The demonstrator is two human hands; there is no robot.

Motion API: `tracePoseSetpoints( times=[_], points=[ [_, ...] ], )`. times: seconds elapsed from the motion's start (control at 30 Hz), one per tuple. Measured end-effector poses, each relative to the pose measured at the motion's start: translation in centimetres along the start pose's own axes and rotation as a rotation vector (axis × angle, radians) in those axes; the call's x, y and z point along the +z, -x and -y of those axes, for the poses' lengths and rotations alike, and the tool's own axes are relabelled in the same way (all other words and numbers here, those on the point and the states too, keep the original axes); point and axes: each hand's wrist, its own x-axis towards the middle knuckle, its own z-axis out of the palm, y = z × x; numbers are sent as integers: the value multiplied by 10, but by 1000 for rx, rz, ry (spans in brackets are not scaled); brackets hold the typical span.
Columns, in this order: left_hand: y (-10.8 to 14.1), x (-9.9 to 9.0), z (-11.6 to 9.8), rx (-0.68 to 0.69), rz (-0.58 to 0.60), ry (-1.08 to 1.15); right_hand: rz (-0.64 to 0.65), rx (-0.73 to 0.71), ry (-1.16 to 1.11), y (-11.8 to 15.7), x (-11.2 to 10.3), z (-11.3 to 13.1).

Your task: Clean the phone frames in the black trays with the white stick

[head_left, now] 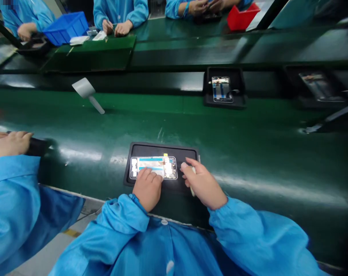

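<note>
Phone assembly (pixel 154 163), lying flat in a shallow black tray (pixel 165 145) on the green bench (pixel 248 153), close in front of the body, long side running left to right. Blue strips (pixel 149 159) along the middle, board parts (pixel 170 170) toward the right end, a small yellow tab (pixel 165 155) at the far edge. Left hand (pixel 147 189) laid over the near long edge, fingertips on the assembly — whether gripping that edge or only resting there, cannot tell. Right hand (pixel 204 186) just past the right end, apart from the assembly, closed around a slim pale stick (pixel 192 190), thumb against fingers.

Farther off on the bench, to the left, a white paddle-shaped piece (pixel 84 88) on a slanting stem (pixel 97 104). Beyond, to the right, two more black trays (pixel 239 100), each with a similar phone unit (pixel 222 92) inside — the rightmost one blurred. At the far left, a co-worker's hand (pixel 11 145) on a dark object (pixel 38 147), too obscured to name. Across the bench, more people in blue sleeves (pixel 119 11), hands low over the surface, a blue bin (pixel 66 28) to the left and a red bin (pixel 242 18) to the right.
</note>
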Motion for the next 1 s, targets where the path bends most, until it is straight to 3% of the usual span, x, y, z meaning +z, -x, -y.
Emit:
tracePoseSetpoints(
  times=[0.1, 0.2, 0.3, 0.47, 0.63, 1.0],
  points=[
    [-1, -2, -2, -5, 52, -10, -55, 155, -177, 0, 2, -1],
    [-3, -4, -4, -27, 66, -30, -214, 66, -184, 6, 8, 1],
    [-5, -6, -5, -32, 76, -46, -265, -62, -196, 12, 18, -3],
    [-6, -9, -6, -23, 84, -64, -232, -251, -194, 18, 29, -19],
    [-6, -11, -9, -37, 96, -71, -211, -366, -148, 21, 28, -17],
    [-7, -11, -12, -64, 110, -49, -148, -410, -60, 21, 26, -14]
  ],
)
